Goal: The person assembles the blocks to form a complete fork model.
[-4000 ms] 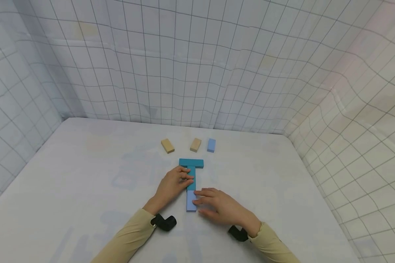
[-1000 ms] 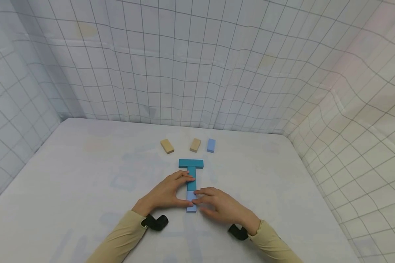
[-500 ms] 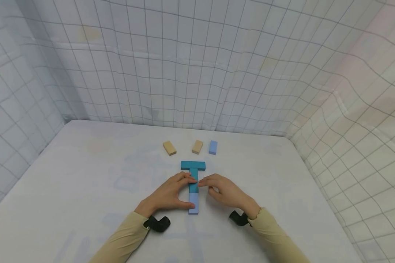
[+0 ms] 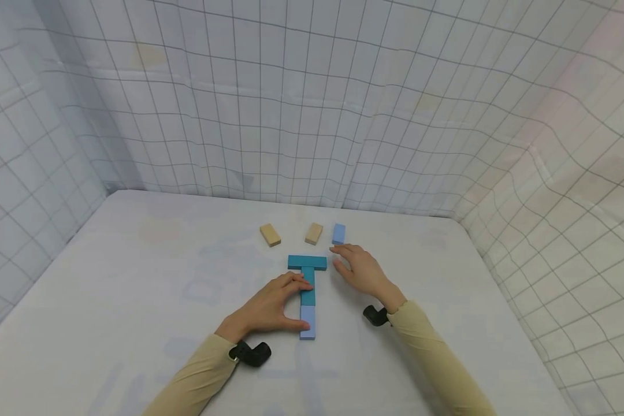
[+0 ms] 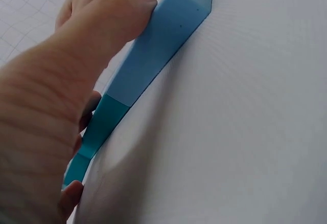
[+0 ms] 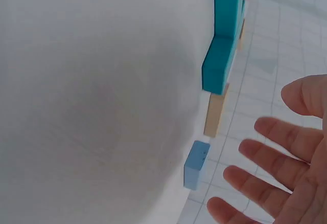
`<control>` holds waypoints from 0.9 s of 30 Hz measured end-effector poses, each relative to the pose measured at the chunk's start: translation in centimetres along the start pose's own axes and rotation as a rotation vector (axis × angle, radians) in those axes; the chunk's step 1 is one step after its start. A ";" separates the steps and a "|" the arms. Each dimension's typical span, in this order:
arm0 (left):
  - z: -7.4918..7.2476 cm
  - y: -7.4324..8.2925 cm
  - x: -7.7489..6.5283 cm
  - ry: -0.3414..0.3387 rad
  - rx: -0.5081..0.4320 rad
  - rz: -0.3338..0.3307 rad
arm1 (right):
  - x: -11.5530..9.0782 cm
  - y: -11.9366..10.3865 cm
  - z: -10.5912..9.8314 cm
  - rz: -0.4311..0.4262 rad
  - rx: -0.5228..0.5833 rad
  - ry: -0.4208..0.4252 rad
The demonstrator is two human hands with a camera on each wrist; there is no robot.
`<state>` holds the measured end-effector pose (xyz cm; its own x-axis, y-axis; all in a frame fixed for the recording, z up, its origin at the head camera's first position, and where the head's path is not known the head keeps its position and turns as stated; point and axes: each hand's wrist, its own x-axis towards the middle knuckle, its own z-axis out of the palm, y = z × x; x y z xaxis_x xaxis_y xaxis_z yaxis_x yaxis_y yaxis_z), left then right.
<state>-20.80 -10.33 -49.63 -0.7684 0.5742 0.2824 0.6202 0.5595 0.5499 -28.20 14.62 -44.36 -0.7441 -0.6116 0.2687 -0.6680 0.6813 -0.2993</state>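
As right hand (image 4: 365, 271) hovers, blue block (image 4: 338, 234) beyond; tan blocks (image 4: 270, 235) (image 4: 314, 234), teal bar (image 4: 307, 263) leftward.

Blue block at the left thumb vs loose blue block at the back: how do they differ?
The near blue block butts against a teal block; the far blue block lies apart. The left hand has its thumb on the near blue block; the right hand is close to the far blue block, not touching. Both are light blue.

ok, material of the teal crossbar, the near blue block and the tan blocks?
Teal crossbar: likely painted wood or plastic; even matte colour, crisp edges.
Near blue block: same guess; smooth face, small dark specks.
Tan blocks: matte, possibly bare wood by colour; grain unresolved.
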 end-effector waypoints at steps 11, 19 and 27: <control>0.1 0.0 0.1 0.003 -0.008 0.004 | 2.2 1.7 0.1 0.175 -0.073 -0.127; 0.1 -0.2 0.1 0.011 -0.001 0.010 | 3.5 2.5 0.4 0.252 -0.113 -0.224; -0.1 -0.1 0.1 0.003 -0.007 0.009 | 4.3 2.7 0.7 0.288 -0.131 -0.287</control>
<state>-20.93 -10.37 -49.56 -0.7634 0.5776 0.2893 0.6259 0.5504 0.5526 -33.19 13.54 -44.70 -0.8825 -0.4635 -0.0798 -0.4412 0.8747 -0.2007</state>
